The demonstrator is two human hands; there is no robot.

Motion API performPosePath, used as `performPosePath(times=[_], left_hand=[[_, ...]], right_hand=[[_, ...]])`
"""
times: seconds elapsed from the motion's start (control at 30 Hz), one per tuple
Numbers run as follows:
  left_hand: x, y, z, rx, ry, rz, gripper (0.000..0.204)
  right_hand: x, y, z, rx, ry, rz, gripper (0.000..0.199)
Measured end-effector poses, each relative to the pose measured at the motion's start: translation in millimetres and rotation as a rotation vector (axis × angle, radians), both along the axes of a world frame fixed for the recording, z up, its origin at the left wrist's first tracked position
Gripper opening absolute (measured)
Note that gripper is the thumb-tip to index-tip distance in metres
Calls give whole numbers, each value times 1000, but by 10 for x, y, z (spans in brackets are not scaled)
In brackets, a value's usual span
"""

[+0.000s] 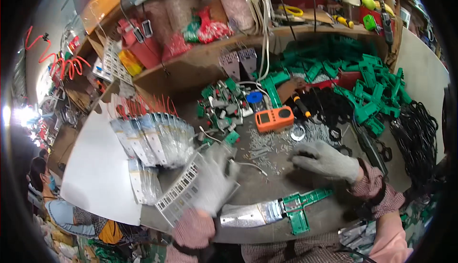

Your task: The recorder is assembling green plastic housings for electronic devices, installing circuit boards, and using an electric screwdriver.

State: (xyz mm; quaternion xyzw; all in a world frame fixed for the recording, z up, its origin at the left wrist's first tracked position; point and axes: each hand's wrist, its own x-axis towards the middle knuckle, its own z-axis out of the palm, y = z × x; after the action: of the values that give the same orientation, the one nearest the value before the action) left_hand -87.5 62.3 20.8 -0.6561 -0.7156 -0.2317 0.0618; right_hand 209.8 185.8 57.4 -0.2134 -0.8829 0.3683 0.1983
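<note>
My left hand (213, 179), in a grey-white glove, is over a white panel with rows of slots (177, 194); motion smears its fingers. Across the bench my right hand (329, 160), gloved too, hovers beside a scatter of small screws (267, 148). Its fingers are bent, with a gap between them and nothing visible in it. Between the hands, close to the bench's front edge, lies a green plastic tool housing (299, 208). A silver, film-wrapped flat part (253, 214) joins its left end.
Film-wrapped parts with red wires (157, 136) are stacked at left. An orange meter (274, 119), a screwdriver (301, 105) and small switch parts (224, 103) lie behind the hands. Green housings (369, 89) and black cables (417, 134) are heaped at right. A person (71, 210) sits far left.
</note>
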Motion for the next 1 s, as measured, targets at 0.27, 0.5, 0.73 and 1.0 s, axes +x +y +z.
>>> performPosePath(times=[0.27,0.5,0.73,1.0], left_hand=[[-715,693,197,658,-103,205,46],[810,129,411,224,148,-626,40],[1055,-264,579,173,-21,-601,69],[1157,-93,208,-552,-814,-669,31]], right_hand=[[-314,27,-83,-154,133,26,32],[-439,-209,-234,-776,493,17,63],[296,-713,-224,-1007,343,8,42],[687,-969,-740,-1055,1076,-148,56]])
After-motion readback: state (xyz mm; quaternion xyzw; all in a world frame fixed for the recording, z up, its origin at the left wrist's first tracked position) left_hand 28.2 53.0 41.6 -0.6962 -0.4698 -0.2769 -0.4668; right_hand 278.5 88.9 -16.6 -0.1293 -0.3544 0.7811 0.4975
